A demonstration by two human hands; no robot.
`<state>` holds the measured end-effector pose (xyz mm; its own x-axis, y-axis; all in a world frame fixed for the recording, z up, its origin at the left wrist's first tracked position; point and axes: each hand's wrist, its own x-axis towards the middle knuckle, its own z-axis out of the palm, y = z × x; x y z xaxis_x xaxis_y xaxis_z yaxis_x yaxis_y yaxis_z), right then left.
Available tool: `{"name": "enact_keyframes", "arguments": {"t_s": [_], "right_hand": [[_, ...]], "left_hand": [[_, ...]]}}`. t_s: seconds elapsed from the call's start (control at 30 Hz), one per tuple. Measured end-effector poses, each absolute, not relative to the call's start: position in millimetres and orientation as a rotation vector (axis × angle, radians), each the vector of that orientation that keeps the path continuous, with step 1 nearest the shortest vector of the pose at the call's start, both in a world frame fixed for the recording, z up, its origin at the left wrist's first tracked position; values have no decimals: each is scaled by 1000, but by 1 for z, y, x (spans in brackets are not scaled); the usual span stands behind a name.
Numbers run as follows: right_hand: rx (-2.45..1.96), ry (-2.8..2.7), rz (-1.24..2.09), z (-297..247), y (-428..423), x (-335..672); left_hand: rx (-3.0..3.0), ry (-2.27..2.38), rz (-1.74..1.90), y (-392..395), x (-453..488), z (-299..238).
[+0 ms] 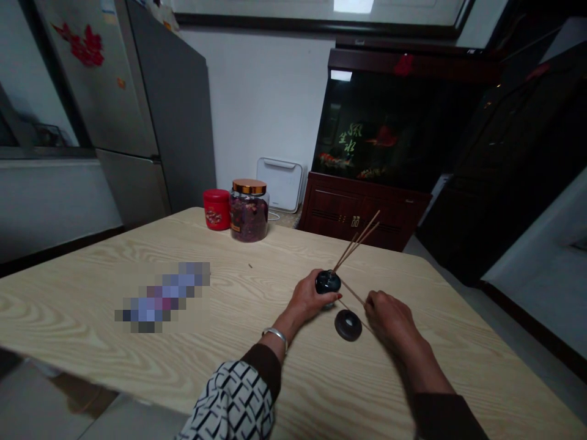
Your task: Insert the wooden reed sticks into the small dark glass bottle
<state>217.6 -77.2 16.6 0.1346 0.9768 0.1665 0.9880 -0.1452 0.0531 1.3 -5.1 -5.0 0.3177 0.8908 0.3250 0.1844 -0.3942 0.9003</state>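
Note:
My left hand [308,298] is wrapped round a small dark round vessel [328,282] on the wooden table [137,366]. Thin sticks [358,239] rise out of the vessel and lean to the right. My right hand [389,318] is closed in a pinch on the end of one thin stick [354,293] lying just right of the vessel. A dark round lid or base with a pale centre [348,324] lies flat between my two hands. A silver bangle [276,334] is on my left wrist.
A red tin [217,209] and a glass jar with a copper lid [248,210] stand at the table's far edge. A blurred patch [162,296] lies left of centre. Behind are a fridge [137,110], a white box [280,183] and a fish tank on a cabinet [380,140].

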Motion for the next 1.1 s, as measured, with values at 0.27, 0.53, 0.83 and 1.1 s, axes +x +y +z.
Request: {"name": "enact_keyframes", "arguments": {"t_s": [0.27,0.53,0.83,1.1], "right_hand": [[-2335,-1977,-177,18,-78,218],[-2307,-1830,212,19,-71,221],[-1708,-1326,120,57,-82,248],[-960,-881,241,106,-72,191]], "left_hand": [[1777,944,1130,-6,1,-5],[1791,953,1130,-5,2,-5],[1806,939,1132,-2,2,-10],[1807,956,1132,-1,2,-12]]}}
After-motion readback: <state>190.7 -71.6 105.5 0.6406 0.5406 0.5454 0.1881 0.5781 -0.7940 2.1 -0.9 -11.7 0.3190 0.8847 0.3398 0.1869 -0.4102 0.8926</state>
